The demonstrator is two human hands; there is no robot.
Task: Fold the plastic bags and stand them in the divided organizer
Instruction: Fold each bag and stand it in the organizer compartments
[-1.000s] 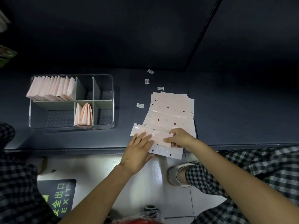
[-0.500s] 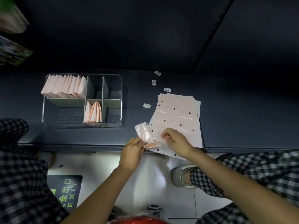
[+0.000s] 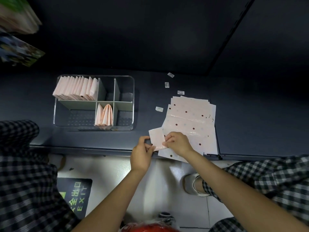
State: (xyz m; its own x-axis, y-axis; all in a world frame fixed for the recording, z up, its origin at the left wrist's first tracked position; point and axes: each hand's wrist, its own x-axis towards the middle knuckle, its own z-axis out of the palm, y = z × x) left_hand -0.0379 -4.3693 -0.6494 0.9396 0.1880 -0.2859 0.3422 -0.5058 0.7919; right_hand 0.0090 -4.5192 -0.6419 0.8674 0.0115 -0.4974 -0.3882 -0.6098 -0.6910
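here, left hand [image 3: 141, 154] and right hand [image 3: 178, 143] pinching folded bag [image 3: 157, 139] — beside flat stack [image 3: 192, 121]

I stand at a dark blue-grey shelf surface [image 3: 167, 39] whose front edge [image 3: 93, 149] runs left to right. A seam [image 3: 229, 32] divides the far panels. Below, the floor [image 3: 107, 173] is pale glossy tile, reflecting overhead light. A dark floor sign [image 3: 75, 196] with green EXIT lettering lies near left.
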